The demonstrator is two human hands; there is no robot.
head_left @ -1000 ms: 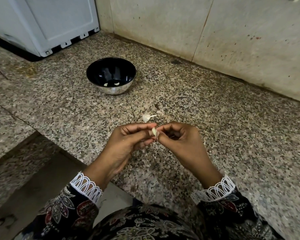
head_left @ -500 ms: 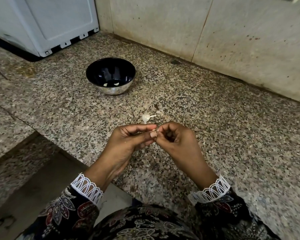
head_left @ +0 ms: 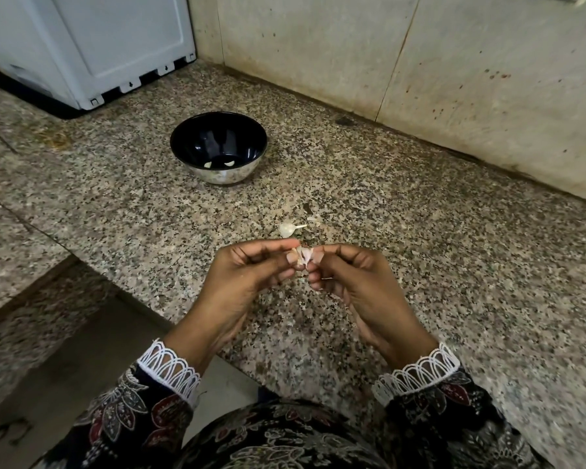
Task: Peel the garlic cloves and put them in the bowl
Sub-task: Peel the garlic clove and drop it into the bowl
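Above the counter (head_left: 420, 265), my left hand (head_left: 247, 279) and right hand (head_left: 356, 282) both pinch one garlic clove (head_left: 304, 256) in their fingers; the bowl (head_left: 218, 147) sits at eleven o'clock, two peeled cloves (head_left: 219, 164) inside.

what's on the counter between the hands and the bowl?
Head view: a garlic skin piece with a stem and a smaller scrap lie just beyond the hands; from there to the bowl it is bare granite counter.
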